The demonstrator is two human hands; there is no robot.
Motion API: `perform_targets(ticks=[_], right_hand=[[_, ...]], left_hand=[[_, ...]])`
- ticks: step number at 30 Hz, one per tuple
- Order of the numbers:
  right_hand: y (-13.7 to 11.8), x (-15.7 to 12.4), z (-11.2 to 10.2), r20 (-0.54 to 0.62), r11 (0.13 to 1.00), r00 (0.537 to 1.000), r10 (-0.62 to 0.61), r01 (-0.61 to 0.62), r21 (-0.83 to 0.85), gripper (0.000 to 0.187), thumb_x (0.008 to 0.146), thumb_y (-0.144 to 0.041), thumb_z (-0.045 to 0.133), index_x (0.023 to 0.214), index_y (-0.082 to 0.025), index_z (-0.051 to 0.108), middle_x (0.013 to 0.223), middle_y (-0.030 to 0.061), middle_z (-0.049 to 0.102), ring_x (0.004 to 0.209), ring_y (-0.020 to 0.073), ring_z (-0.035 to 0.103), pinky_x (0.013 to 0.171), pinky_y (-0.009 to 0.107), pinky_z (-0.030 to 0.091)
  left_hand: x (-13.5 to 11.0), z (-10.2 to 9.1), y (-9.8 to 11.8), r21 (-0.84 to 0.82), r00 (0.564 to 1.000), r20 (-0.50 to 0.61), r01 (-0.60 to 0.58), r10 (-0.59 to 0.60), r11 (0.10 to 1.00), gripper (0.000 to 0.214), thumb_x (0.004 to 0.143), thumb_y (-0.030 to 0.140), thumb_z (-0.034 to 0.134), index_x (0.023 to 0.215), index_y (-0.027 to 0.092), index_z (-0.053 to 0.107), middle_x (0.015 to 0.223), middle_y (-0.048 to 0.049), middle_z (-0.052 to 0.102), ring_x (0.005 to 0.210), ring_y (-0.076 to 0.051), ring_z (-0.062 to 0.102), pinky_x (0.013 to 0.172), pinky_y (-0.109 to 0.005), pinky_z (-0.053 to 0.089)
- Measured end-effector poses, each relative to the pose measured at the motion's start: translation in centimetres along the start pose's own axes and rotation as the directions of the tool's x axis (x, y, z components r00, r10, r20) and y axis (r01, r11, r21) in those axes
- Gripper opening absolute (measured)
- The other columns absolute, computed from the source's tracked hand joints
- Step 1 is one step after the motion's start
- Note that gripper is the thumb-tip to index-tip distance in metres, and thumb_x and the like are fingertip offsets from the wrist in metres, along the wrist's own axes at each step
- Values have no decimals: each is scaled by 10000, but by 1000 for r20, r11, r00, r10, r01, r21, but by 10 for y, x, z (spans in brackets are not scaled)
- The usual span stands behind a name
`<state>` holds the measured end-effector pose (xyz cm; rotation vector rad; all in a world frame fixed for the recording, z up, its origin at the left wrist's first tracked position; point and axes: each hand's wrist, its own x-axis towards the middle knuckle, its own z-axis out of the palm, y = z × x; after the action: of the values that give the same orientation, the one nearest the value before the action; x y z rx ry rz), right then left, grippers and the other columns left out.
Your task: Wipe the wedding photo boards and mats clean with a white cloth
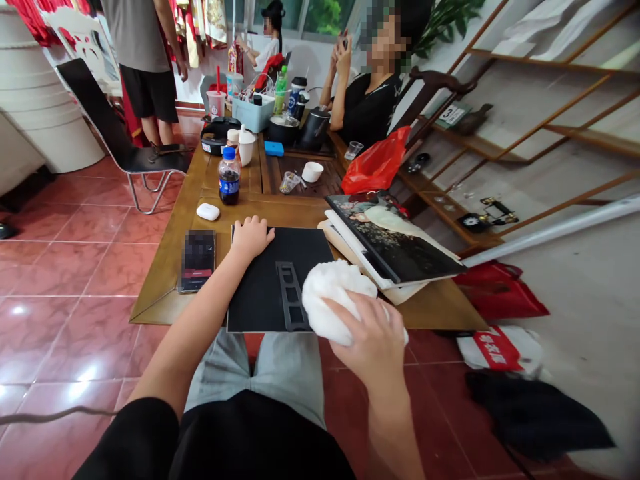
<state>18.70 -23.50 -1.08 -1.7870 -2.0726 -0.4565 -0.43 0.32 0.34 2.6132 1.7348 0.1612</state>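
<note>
— Black fabric fills the bottom of the view (pixel 215 443), with pale grey shorts (pixel 255 373) just beyond it across the lap. What are the hands doing?

— Right hand (pixel 367 340) curls around a soft white fluffy wad (pixel 335 300), pressing it onto the right edge of a flat matte black panel (pixel 260 287). Left hand (pixel 250 240) lies open and palm down near the panel's far edge, holding nothing.

— How would that wad handle?

— Light and squashy, judging by how it dents under the fingers, so any grip should do. Cotton or fleece, I can't tell which.

— And the panel?

— It looks thin and stiff, with a raised dark ladder-shaped frame (pixel 290 297) on its face. Its edges look like the place to hold it. It lies at the near edge of a golden-brown wooden table (pixel 163 287).

— What's around it?

— To the left, a black smartphone (pixel 199 260) and a white oval case (pixel 208 212), with a blue-capped cola bottle (pixel 229 177) farther off. To the right, a stack of large glossy photo albums (pixel 395 240), and a red plastic bag (pixel 375 160) beyond them.
</note>
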Motion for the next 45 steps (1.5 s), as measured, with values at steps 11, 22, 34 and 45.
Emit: perform_targets(ticks=[11,22,34,45], right_hand=[[-52,36,-1,0,972,986,-164,161,173,659,744,-254,699,1396,-336,651,1418,85,599,1265,360,516,1160,563,267],[-45,61,9,147,953,964,-221,181,243,587,734,-219,682,1306,-346,715,1386,69,640,1190,313,548,1082,493,299],[-3,49,11,30,998,999,-23,22,52,465,794,-209,628,1235,-296,744,1292,90,650,1149,309,558,1032,454,319],[-45,96,15,212,954,940,-266,226,195,559,808,-213,648,1358,-311,683,1445,101,596,1252,327,494,1085,492,263]], left_hand=[[0,0,-1,13,1000,-2,0,0,1000,441,1081,411,367,1250,116,648,1287,-182,662,1222,-336,596,993,-466,439],[-1,-1,-1,16,1000,-4,8,-8,1000,419,1082,421,367,1233,148,647,1285,-169,665,1227,-326,589,1014,-456,426],[-2,2,3,-33,1000,-3,10,-10,999,416,1075,419,378,1251,155,646,1302,-178,655,1246,-331,577,1020,-470,422],[-3,-2,3,-33,1000,15,14,-14,999,406,1086,412,354,1225,169,648,1302,-175,653,1244,-324,573,1024,-489,425]])
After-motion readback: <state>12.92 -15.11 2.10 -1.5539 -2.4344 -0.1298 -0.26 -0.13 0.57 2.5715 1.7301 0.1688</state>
